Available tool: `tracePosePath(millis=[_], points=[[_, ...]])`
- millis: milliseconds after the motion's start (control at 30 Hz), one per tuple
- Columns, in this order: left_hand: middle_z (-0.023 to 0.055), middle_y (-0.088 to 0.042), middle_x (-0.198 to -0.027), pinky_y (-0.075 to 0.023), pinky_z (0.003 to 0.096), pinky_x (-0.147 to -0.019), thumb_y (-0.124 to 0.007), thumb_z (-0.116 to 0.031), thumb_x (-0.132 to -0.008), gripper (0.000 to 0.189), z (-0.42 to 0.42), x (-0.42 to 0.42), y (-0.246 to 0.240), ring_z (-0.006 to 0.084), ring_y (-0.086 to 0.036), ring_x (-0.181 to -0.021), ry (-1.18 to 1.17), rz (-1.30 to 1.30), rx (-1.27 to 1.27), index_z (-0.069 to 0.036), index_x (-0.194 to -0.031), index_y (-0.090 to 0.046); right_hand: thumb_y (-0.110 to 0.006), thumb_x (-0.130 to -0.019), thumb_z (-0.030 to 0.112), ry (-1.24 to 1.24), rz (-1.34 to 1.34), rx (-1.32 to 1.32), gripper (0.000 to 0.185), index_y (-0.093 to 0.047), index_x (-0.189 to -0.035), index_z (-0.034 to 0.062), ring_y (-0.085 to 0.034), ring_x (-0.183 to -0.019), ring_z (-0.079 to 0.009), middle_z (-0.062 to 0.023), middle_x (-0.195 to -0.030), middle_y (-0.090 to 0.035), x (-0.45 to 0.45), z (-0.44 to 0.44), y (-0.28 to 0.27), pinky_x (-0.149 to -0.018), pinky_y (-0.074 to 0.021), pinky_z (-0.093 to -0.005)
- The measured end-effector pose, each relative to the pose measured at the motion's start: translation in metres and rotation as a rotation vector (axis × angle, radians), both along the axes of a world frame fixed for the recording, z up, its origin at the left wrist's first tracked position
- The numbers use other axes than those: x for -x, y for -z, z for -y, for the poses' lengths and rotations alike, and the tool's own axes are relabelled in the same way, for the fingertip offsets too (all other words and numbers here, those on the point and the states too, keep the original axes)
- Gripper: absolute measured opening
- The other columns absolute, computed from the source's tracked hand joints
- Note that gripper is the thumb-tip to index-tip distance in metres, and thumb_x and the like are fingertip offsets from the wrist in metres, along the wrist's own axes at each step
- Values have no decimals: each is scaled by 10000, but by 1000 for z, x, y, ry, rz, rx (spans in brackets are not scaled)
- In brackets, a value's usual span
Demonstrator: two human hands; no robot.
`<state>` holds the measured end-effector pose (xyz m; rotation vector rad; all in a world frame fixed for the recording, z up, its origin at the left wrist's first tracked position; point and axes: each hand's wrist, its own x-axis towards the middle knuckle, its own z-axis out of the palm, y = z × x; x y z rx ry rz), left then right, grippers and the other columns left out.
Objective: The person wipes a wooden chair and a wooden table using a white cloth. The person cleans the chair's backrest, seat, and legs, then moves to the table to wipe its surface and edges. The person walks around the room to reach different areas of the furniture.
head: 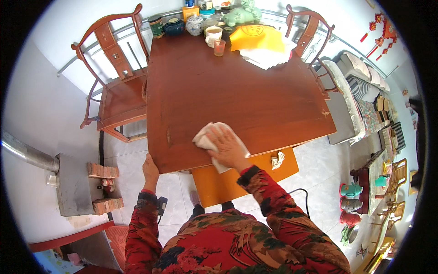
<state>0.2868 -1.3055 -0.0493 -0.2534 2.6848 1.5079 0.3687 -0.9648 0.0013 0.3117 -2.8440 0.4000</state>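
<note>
My right hand [222, 145] lies flat on a folded white cloth [209, 135], pressing it against the top of a reddish-brown wooden table [222, 89] close to its near edge. One end of the cloth hangs over that edge. At the table's near left corner, my left hand [150, 171] grips the edge, with the thumb upward. Below the near edge stands a lower orange-brown wooden bench [222, 188] bearing a crumpled piece of paper [278, 160].
Along the table's far side stand jars [194, 25], a white mug [214, 34], a plastic cup [219, 47], a green figurine [243, 15] and a yellow packet [256, 37]. Wooden armchairs flank it, left [123, 92] and right [306, 34]. A black cable [304, 198] hangs at the right.
</note>
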Motion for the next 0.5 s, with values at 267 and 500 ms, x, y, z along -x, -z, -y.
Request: tracePosePath(millis=[267, 500], points=[[289, -679, -1144, -473, 438, -960, -290, -459, -1068, 678, -1, 0, -2, 409, -633, -1115, -18, 44, 77, 112, -1158, -643, -698, -855, 310, 480, -75, 23, 684, -456, -1459, 100, -372, -1410, -356, -155, -1499, -450, -63, -213, 20, -1190, -255, -475], [311, -667, -1126, -465, 474, -959, -280, -493, -1052, 683, 2, 0, 6, 453, -610, -1131, -45, 36, 152, 60, -1141, -672, -441, -1000, 480, 920, 249, -299, 695, -240, -1584, 162, -184, -1515, -293, -87, -1642, -236, -80, -284, 16, -1237, -113, -415]])
